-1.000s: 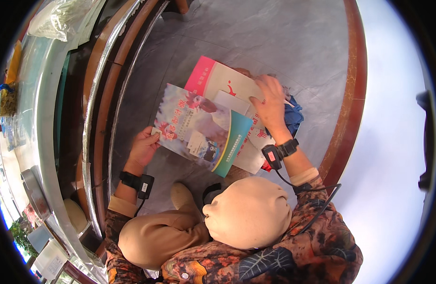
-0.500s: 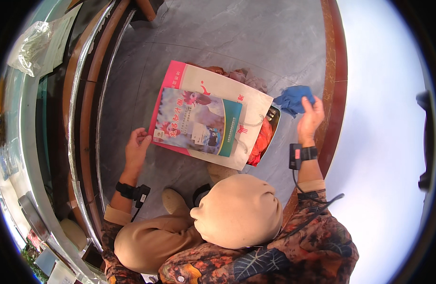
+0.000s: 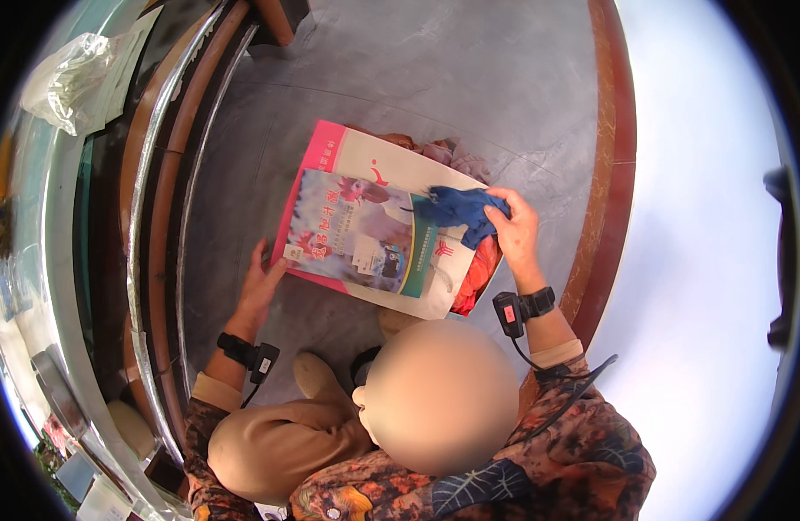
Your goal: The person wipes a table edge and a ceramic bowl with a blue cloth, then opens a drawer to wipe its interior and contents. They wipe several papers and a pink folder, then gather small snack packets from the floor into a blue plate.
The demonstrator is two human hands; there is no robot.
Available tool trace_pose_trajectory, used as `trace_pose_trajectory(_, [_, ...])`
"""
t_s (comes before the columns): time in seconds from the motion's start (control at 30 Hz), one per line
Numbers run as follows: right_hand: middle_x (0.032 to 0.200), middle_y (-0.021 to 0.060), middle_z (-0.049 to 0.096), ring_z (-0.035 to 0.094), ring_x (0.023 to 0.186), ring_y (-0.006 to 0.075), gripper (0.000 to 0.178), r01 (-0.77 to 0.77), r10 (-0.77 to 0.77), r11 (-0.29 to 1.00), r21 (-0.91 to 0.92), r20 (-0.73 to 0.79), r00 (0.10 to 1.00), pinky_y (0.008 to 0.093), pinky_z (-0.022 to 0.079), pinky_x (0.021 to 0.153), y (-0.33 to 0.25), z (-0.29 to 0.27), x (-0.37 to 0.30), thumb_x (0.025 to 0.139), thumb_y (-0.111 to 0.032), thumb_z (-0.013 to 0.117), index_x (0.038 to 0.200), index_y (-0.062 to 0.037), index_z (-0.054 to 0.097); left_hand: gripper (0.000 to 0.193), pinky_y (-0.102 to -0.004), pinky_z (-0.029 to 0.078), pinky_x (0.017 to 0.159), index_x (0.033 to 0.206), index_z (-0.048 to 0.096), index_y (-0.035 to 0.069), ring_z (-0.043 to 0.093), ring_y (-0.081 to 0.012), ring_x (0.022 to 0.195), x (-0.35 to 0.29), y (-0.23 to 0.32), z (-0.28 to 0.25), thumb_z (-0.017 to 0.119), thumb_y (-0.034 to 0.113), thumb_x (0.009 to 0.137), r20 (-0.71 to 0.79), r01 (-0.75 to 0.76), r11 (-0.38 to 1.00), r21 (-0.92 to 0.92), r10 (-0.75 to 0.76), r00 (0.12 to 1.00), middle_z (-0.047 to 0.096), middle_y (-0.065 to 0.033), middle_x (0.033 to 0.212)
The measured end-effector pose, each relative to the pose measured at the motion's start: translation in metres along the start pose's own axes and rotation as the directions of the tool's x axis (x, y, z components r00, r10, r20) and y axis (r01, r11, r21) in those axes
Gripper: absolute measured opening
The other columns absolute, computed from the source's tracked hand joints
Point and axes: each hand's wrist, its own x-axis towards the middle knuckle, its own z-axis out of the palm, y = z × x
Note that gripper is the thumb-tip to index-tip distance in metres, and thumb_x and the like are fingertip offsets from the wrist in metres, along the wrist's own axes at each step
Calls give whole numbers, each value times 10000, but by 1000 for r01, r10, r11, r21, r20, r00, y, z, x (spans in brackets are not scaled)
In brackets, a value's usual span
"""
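A dark blue cloth [image 3: 461, 210] is held in my right hand [image 3: 516, 233], its fingers closed on the cloth's right end. The cloth hangs crumpled over the right part of a white and pink paper bag [image 3: 391, 161], overlapping the green edge of a picture-printed booklet or flat package [image 3: 352, 226] on top. At the bag's near left corner, my left hand [image 3: 259, 286] grips the edge between thumb and fingers. Red crumpled material [image 3: 480, 276] shows at the bag's right end, under my right hand.
Brownish crumpled cloth or plastic [image 3: 452, 156] lies beyond the bag on the grey tiled floor [image 3: 435, 69]. A glass-topped counter with metal-edged rails [image 3: 138, 200] runs along the left, bearing a clear plastic bag [image 3: 70, 82]. A white wall [image 3: 704, 260] stands at the right, with a red-brown skirting strip [image 3: 621, 156].
My right hand has carried the blue cloth leftward from beside the bag to over its right part. My left hand stays at the corner, with its fingers slightly shifted.
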Motion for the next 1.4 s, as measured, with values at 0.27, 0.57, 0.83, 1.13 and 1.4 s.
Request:
trace_pose_trajectory(0.27, [1269,165,613,551,1193,380,399,457,-491,768,-449,47,870,430,469,1034,17,49,-3,767,95,632,1151,-9,662,779,-356,451,1060,1519,399,76,538,-281,1300,11,2,15,764,141,834,8,-201,893,401,217,976,506,-173,1432])
trace_pose_trajectory(0.57, [1254,166,607,548,1176,388,447,643,-615,734,-216,187,766,441,458,1015,-16,95,63,727,124,539,1134,-9,667,831,-345,471,1030,1554,383,117,579,-267,1243,18,-2,13,716,-38,809,8,-274,902,335,287,958,540,-146,1409])
trace_pose_trajectory(0.83, [1204,152,649,589,1138,366,358,598,-593,717,-358,140,793,420,471,996,24,46,-2,725,105,580,1047,5,701,658,-309,540,885,1424,497,-5,605,-184,1143,18,5,8,726,-30,808,-15,81,994,-66,-82,996,563,-90,1394])
trace_pose_trajectory(1.13, [1239,136,639,594,1116,357,495,477,-410,821,-313,259,875,424,509,948,-1,51,-18,729,87,582,1200,-51,647,567,-365,512,957,1254,599,-23,619,-311,1113,20,15,27,787,-14,719,20,-507,668,544,594,804,586,-127,1320])
trace_pose_trajectory(1.4, [1208,100,673,618,1106,336,573,548,-334,811,-205,607,721,421,515,929,-4,65,-6,724,97,557,1252,-99,665,695,-342,525,858,1286,556,16,604,-232,1005,13,35,29,828,18,646,-62,-264,776,572,362,930,592,-108,1192])
